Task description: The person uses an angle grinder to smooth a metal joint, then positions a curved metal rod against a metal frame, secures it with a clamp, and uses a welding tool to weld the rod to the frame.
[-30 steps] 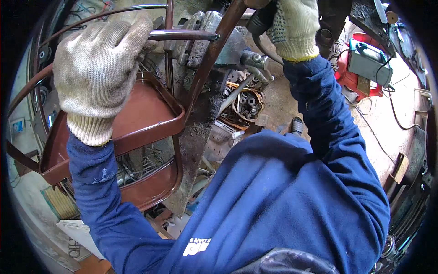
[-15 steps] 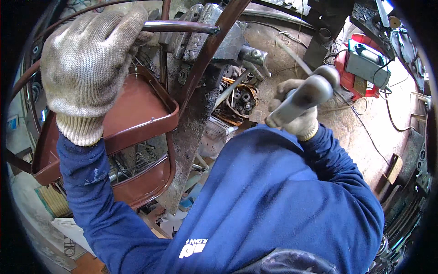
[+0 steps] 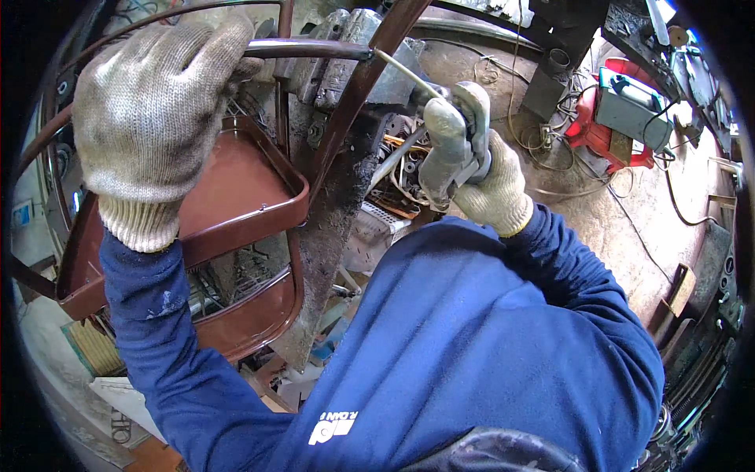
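Observation:
My left hand (image 3: 149, 110), in a knitted work glove, is closed round the curved end of a dark brown metal tube (image 3: 322, 49). That tube meets a slanting brown frame bar (image 3: 346, 110). My gloved right hand (image 3: 495, 185) grips a grey welding electrode holder (image 3: 448, 145). From its jaws a thin welding rod (image 3: 405, 72) points up and left, its tip at or very near the joint of tube and bar. Below my left hand lies a brown metal tray (image 3: 244, 181) with a raised rim, part of the same brown frame.
A heavy metal vise (image 3: 358, 59) stands behind the slanting bar. Past my right hand are loose cables (image 3: 546, 145) and a red and grey machine (image 3: 629, 110). Small metal parts (image 3: 409, 169) lie in a container below the holder. Tools line the right edge.
My right hand has swung the electrode holder left, bringing the rod's tip up to the joint. My left hand has barely shifted on the tube.

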A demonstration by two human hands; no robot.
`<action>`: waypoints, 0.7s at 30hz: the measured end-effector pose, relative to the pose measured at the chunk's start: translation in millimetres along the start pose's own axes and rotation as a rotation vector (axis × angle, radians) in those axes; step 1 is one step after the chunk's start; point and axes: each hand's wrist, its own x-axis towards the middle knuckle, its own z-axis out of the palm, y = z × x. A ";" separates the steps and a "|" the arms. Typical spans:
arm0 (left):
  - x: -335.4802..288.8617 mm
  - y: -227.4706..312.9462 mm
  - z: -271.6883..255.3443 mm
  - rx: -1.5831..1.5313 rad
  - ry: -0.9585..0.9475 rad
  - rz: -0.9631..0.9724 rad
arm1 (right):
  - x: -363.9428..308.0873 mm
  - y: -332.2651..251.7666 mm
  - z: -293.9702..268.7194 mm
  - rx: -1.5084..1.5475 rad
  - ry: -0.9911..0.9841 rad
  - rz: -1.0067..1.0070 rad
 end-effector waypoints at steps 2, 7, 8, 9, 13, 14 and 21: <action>-2.3 0.1 -4.5 -0.004 -0.003 0.000 | 0.1 -4.2 0.9 -0.028 -0.034 0.024; 6.5 0.9 10.1 -0.028 0.055 0.012 | 5.9 -13.8 -3.5 -0.126 0.007 -0.007; 7.5 1.0 11.2 -0.018 0.042 0.008 | 6.3 -13.7 -4.1 -0.130 0.011 -0.001; 4.3 1.1 6.0 -0.001 0.013 -0.003 | 5.7 -14.6 -2.4 -0.116 0.000 0.001; 0.3 -1.6 1.7 0.011 0.012 0.009 | 2.2 -7.7 1.3 -0.086 -0.018 0.023; -0.3 -2.4 2.1 0.011 0.002 0.006 | 1.2 -5.1 2.1 -0.082 -0.020 0.030; -2.6 1.9 0.2 -0.026 0.031 -0.012 | 0.4 -1.5 15.6 0.151 0.072 0.153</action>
